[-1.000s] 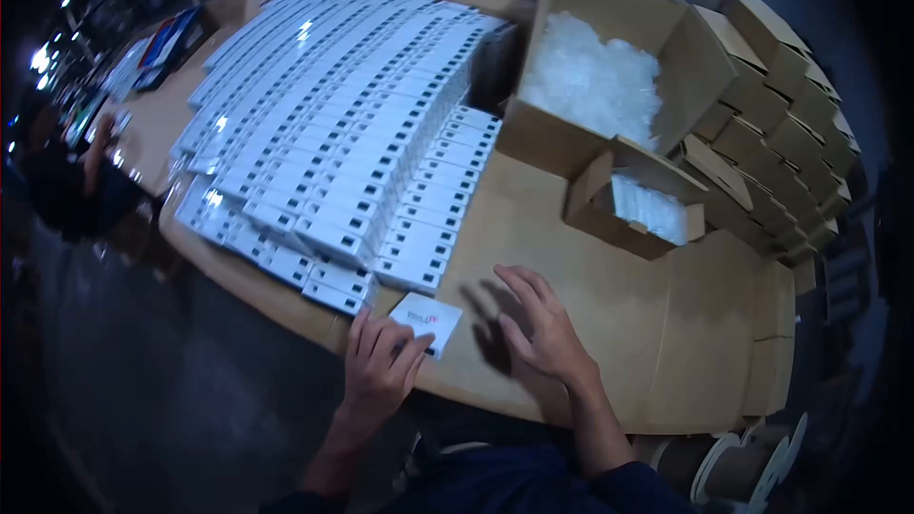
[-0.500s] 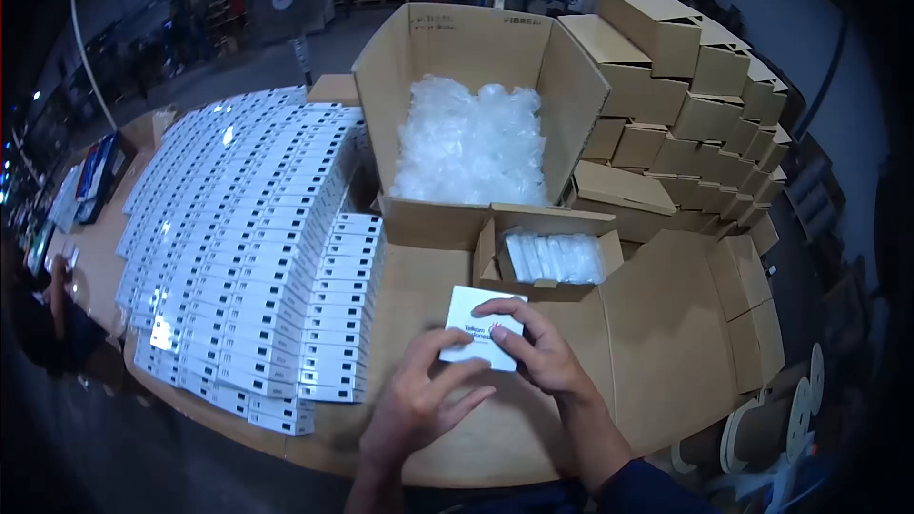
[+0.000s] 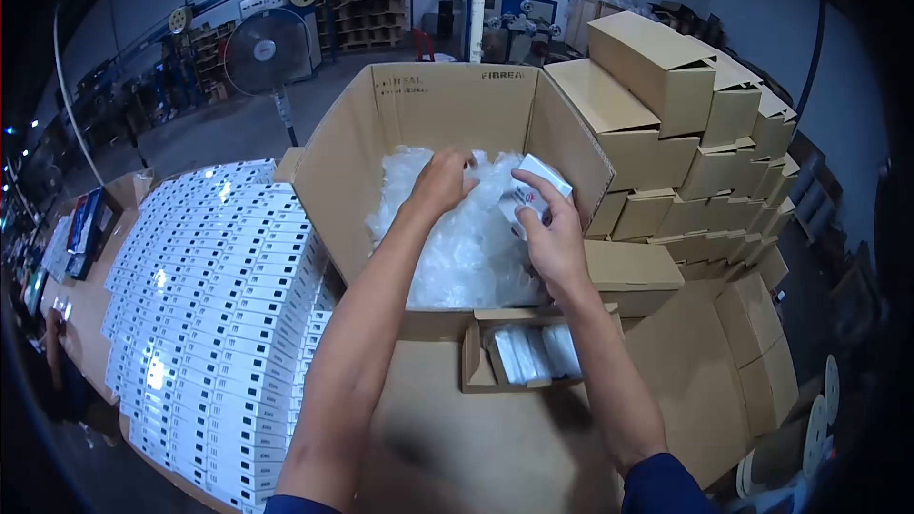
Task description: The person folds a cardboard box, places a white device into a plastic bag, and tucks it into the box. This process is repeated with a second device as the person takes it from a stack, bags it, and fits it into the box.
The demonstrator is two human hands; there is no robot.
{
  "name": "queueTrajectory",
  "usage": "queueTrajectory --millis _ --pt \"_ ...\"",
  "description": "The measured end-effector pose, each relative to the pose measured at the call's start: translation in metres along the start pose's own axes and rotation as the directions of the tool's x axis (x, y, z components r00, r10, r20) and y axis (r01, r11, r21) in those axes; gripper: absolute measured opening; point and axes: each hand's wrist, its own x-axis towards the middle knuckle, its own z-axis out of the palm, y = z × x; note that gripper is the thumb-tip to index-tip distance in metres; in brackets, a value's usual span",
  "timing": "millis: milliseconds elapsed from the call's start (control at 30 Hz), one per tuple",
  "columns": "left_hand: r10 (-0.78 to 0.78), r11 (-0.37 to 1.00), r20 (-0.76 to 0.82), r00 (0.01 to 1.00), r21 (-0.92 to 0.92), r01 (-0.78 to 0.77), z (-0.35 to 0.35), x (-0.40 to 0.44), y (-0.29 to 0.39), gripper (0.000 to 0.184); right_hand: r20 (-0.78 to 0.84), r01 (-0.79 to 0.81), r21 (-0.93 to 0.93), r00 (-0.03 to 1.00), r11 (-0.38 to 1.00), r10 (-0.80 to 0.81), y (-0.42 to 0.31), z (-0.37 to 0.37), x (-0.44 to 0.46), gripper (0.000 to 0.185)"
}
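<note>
My right hand (image 3: 555, 233) grips a small white box (image 3: 540, 183) with printed lettering, tilted above the right side of a large open carton (image 3: 333, 171). Inside that carton lies a heap of clear plastic bags (image 3: 457, 266). Over the heap, my left hand (image 3: 443, 181) has its fingers curled down at the bags; whether it pinches one is too small to tell. Just in front of the large carton stands a smaller open carton (image 3: 473, 357) holding a row of clear plastic-wrapped packs (image 3: 533, 354).
Rows of stacked white boxes (image 3: 205, 305) cover the table's left side. Folded brown cartons (image 3: 657, 162) are piled at the right. A fan (image 3: 265, 49) stands behind. Another person's arm (image 3: 54, 343) shows at the far left. Spools (image 3: 814, 438) sit at lower right.
The white box was lifted from the table, held in both hands, and is now in my right hand over the large carton. My left hand has let go of it and reached forward to the bags.
</note>
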Motion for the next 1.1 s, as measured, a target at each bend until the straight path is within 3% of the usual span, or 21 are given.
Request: queueTrajectory --millis 33,133,267,300,400,433,533,567,633,667,700,733,800,867,900,933,1000,1100 --pt "-0.031 0.999 0.104 0.994 -0.019 0.033 0.002 0.007 -0.003 0.025 -0.004 0.018 -0.017 1.0 1.0 -0.018 0.005 0.002 0.003 0.042" --pt "-0.291 0.926 0.061 0.955 -0.233 0.297 -0.013 0.02 0.0 0.015 -0.054 0.164 -0.185 0.983 0.969 -0.177 0.006 0.007 0.008 0.045" --pt "-0.31 0.831 -0.157 0.938 -0.524 0.187 -0.047 0.02 -0.004 0.012 -0.036 0.161 -0.136 0.985 0.977 -0.167 0.005 0.011 0.026 0.052" --pt "-0.329 0.857 -0.154 0.932 -0.462 0.226 -0.063 0.017 0.004 0.014 -0.035 0.158 -0.125 0.986 0.979 -0.164 0.005 0.013 0.03 0.058" --pt "-0.314 0.832 -0.252 0.915 -0.538 0.138 -0.08 0.013 0.013 0.014 -0.055 0.238 -0.269 0.963 0.933 -0.262 -0.005 0.018 0.044 0.066" --pt "-0.362 0.827 -0.193 0.912 -0.518 0.219 -0.096 0.009 0.029 0.014 -0.063 0.309 -0.319 0.937 0.896 -0.345 -0.01 0.017 0.048 0.074" --pt "-0.265 0.795 -0.159 0.951 -0.594 0.122 -0.113 0.001 0.042 0.015 0.009 0.415 -0.255 0.904 0.873 -0.427 -0.034 0.01 0.057 0.078" --pt "-0.244 0.76 -0.134 0.961 -0.642 0.104 -0.118 -0.004 0.049 0.015 0.054 0.439 -0.213 0.897 0.873 -0.438 -0.046 0.005 0.055 0.058" --pt "-0.193 0.678 -0.084 0.978 -0.731 0.071 -0.134 -0.016 0.072 0.016 0.239 0.228 -0.18 0.954 0.957 -0.183 -0.069 -0.013 0.043 0.042" --pt "-0.22 0.711 -0.09 0.971 -0.697 0.096 -0.143 -0.024 0.082 0.016 0.331 0.113 -0.18 0.942 0.977 -0.048 -0.075 -0.02 0.036 0.034" --pt "-0.248 0.74 -0.096 0.964 -0.661 0.124 -0.152 -0.032 0.09 0.016 0.265 0.192 -0.136 0.952 0.972 -0.151 -0.068 -0.022 0.021 0.022" --pt "-0.276 0.766 -0.105 0.955 -0.624 0.153 -0.16 -0.04 0.098 0.016 0.242 0.195 -0.109 0.956 0.975 -0.164 -0.066 -0.028 0.003 0.021" --pt "-0.345 0.812 -0.248 0.905 -0.562 0.155 -0.167 -0.058 0.117 0.018 0.2 0.191 -0.056 0.964 0.98 -0.177 -0.062 -0.039 -0.038 0.02" --pt "-0.327 0.899 -0.413 0.85 -0.414 0.144 -0.175 -0.082 0.153 0.018 0.103 0.145 -0.132 0.986 0.981 -0.132 -0.064 -0.044 -0.083 0.017" --pt "-0.126 0.979 -0.526 0.841 -0.203 0.02 -0.18 -0.099 0.172 0.013 0.011 0.083 -0.096 0.997 0.992 -0.082 -0.064 -0.044 -0.105 0.015" --pt "-0.063 0.991 -0.517 0.853 -0.135 -0.009 -0.183 -0.12 0.192 0.012 -0.045 0.057 -0.075 0.997 0.996 -0.06 -0.061 -0.045 -0.125 0.014" --pt "0.191 0.973 -0.529 0.827 -0.007 -0.229 -0.174 -0.161 0.223 0.023 -0.043 0.039 -0.096 0.998 0.995 -0.043 -0.059 -0.05 -0.162 0.012" --pt "0.074 0.991 -0.432 0.899 -0.07 -0.115 -0.16 -0.199 0.273 0.029 -0.046 -0.021 0.031 0.999 0.999 0.023 -0.067 -0.056 -0.21 0.012"
